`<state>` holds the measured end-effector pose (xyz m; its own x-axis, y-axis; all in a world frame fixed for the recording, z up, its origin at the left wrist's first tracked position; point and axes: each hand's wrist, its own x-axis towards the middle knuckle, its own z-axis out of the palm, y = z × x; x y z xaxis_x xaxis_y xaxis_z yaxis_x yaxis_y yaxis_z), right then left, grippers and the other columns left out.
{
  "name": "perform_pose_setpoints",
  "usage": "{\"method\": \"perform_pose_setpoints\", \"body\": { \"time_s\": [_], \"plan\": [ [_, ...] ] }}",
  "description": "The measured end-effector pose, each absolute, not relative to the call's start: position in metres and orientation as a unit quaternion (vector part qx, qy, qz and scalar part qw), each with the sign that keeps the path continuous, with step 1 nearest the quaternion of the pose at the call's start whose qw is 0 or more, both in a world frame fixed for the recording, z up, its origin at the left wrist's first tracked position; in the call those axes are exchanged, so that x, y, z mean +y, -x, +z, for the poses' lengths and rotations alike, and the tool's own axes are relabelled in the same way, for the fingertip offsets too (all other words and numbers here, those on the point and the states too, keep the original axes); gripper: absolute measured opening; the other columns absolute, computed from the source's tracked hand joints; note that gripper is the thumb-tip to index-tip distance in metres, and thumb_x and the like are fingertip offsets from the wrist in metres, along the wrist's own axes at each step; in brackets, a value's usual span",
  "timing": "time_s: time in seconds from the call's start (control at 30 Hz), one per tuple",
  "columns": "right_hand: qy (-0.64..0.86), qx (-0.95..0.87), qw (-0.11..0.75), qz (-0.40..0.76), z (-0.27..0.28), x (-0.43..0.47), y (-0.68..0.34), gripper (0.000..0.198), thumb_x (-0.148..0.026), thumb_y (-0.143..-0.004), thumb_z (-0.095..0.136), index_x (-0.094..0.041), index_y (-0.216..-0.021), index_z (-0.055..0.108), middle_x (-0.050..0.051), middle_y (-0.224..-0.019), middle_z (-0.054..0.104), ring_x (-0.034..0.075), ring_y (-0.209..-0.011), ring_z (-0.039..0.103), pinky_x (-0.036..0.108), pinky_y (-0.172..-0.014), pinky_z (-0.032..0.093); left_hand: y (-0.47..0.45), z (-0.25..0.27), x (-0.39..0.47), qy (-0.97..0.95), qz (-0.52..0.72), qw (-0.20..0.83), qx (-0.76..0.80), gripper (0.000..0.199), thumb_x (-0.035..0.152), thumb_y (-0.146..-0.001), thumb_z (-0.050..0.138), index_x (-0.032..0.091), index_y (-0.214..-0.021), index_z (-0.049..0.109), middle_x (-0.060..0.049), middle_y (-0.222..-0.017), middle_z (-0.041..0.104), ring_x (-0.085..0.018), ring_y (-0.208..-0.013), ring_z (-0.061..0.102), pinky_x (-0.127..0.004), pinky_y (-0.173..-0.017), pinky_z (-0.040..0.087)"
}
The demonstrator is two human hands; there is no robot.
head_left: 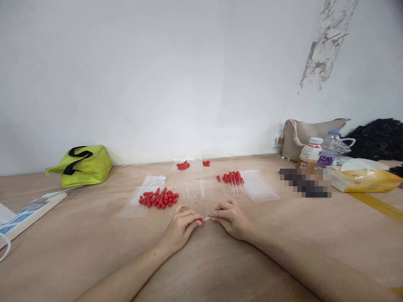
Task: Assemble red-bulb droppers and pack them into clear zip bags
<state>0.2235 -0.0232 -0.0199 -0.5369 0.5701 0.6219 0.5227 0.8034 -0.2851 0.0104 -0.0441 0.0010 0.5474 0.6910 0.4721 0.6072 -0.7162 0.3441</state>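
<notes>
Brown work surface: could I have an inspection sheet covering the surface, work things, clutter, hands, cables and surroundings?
Surface: brown work surface, yellow strip at right
Work things: red bulbs heaped at left, clear tubes in the middle, red-topped droppers at right
Clutter: green bag, tissue pack, brown-drink bottle, clear bottle
Hands: left hand pinches one bulb; right hand holds one clear tube; whether bulb and tube touch is unclear
Cables: white cable by the power strip, far left
Surroundings: pale wall, damaged at upper right

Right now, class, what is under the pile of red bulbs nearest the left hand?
A clear plastic bag shows beneath the left part of the red bulbs; the pile itself covers whatever lies under its middle.
</notes>
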Motion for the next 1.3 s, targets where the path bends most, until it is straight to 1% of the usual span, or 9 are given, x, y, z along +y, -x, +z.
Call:
{"method": "perform_pose_setpoints", "body": {
  "time_s": [0.2,0.3,0.47,0.6,0.8,1.03,1.13,1.23,1.3],
  "plan": [
    [0.316,-0.882,0.349,0.005,-0.019,-0.022,-0.222,0.021,-0.022,-0.084,0.048,-0.026,-0.098,0.063,0.002,-0.081,0.061,0.010,-0.074,0.053,0.029,-0.072,0.026,-0.010,0.001,-0.044,-0.880,0.295,0.068,0.367,0.017,0.023,-0.088,0.044,0.021,-0.085,0.061,0.002,-0.076,0.066,-0.012,-0.069,0.058,-0.037,-0.092,0.023],
    [0.324,-0.883,0.339,-0.020,-0.018,-0.024,-0.221,0.022,-0.021,-0.084,0.047,-0.026,-0.097,0.063,0.001,-0.079,0.061,0.010,-0.071,0.052,0.029,-0.071,0.023,-0.009,0.000,-0.043,-0.876,0.301,0.060,0.371,0.017,0.023,-0.088,0.044,0.021,-0.085,0.061,0.002,-0.076,0.066,-0.012,-0.069,0.058,-0.037,-0.092,0.022],
    [0.326,-0.883,0.332,-0.061,-0.016,-0.030,-0.217,0.019,-0.019,-0.083,0.045,-0.022,-0.084,0.063,0.000,-0.069,0.059,0.009,-0.060,0.045,0.030,-0.067,0.020,-0.009,-0.001,-0.043,-0.885,0.287,0.041,0.365,0.019,0.025,-0.088,0.042,0.020,-0.083,0.060,0.002,-0.071,0.063,-0.011,-0.065,0.056,-0.037,-0.094,0.022],
    [0.326,-0.886,0.320,-0.074,-0.014,-0.034,-0.214,0.021,-0.018,-0.083,0.042,-0.017,-0.073,0.060,0.001,-0.065,0.057,0.008,-0.055,0.039,0.030,-0.065,0.018,-0.011,-0.001,-0.044,-0.891,0.280,0.028,0.355,0.017,0.024,-0.088,0.044,0.019,-0.080,0.057,0.002,-0.071,0.061,-0.011,-0.066,0.055,-0.037,-0.094,0.022],
    [0.329,-0.894,0.296,-0.069,-0.017,-0.034,-0.210,0.022,-0.020,-0.084,0.040,-0.016,-0.070,0.056,0.001,-0.066,0.057,0.009,-0.055,0.038,0.029,-0.066,0.019,-0.014,-0.001,-0.044,-0.901,0.268,0.023,0.341,0.015,0.023,-0.086,0.045,0.018,-0.076,0.056,0.002,-0.070,0.059,-0.012,-0.068,0.054,-0.036,-0.093,0.026],
    [0.348,-0.900,0.257,-0.061,-0.017,-0.031,-0.209,0.027,-0.023,-0.087,0.037,-0.015,-0.070,0.056,0.001,-0.066,0.057,0.009,-0.056,0.041,0.028,-0.066,0.020,-0.015,0.000,-0.039,-0.906,0.258,0.016,0.335,0.015,0.022,-0.087,0.044,0.018,-0.080,0.057,0.001,-0.071,0.060,-0.012,-0.070,0.055,-0.038,-0.093,0.026],
    [0.342,-0.903,0.251,-0.063,-0.009,-0.033,-0.209,0.028,-0.026,-0.088,0.037,-0.017,-0.075,0.060,0.002,-0.070,0.058,0.010,-0.063,0.045,0.029,-0.068,0.021,-0.012,0.001,-0.037,-0.904,0.258,0.001,0.341,0.014,0.023,-0.087,0.045,0.019,-0.084,0.058,0.001,-0.073,0.062,-0.014,-0.072,0.056,-0.041,-0.094,0.024],
    [0.326,-0.914,0.232,-0.074,0.000,-0.036,-0.213,0.023,-0.026,-0.085,0.041,-0.019,-0.080,0.063,0.004,-0.078,0.060,0.012,-0.072,0.049,0.031,-0.072,0.021,-0.007,-0.001,-0.037,-0.894,0.274,-0.007,0.354,0.015,0.024,-0.086,0.046,0.023,-0.094,0.059,-0.001,-0.083,0.064,-0.016,-0.079,0.057,-0.042,-0.094,0.025],
    [0.327,-0.918,0.214,-0.071,0.003,-0.034,-0.218,0.021,-0.025,-0.083,0.043,-0.019,-0.080,0.063,0.005,-0.079,0.062,0.014,-0.074,0.050,0.032,-0.073,0.022,-0.003,-0.001,-0.039,-0.879,0.294,0.001,0.375,0.023,0.025,-0.085,0.048,0.024,-0.107,0.054,-0.003,-0.095,0.062,-0.018,-0.089,0.056,-0.039,-0.091,0.032]
  ]
}}
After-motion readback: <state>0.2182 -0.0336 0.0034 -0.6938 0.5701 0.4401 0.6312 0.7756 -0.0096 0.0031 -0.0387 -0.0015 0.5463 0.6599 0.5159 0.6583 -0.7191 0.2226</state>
